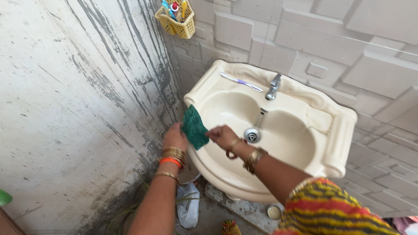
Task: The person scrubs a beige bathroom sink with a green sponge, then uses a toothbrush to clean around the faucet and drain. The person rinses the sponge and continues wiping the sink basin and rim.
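Note:
A cream wash basin [342, 136] is fixed to the tiled wall, with a metal tap [273, 86] at the back and a drain [252, 135] in the bowl. A green scrub pad [194, 127] stands upright over the basin's left rim. My right hand [223, 136] pinches the pad's right edge with its fingertips. My left hand [175, 137] is at the rim just left of the pad and touches it; its fingers are hidden behind the pad. Both wrists wear bangles.
A toothbrush [241, 81] lies on the basin's back ledge. A yellow basket [178, 14] with brushes hangs in the wall corner. A stained wall [70, 103] stands close on the left. A white plastic bag [187, 205] and a small round tin [274, 211] lie on the floor below.

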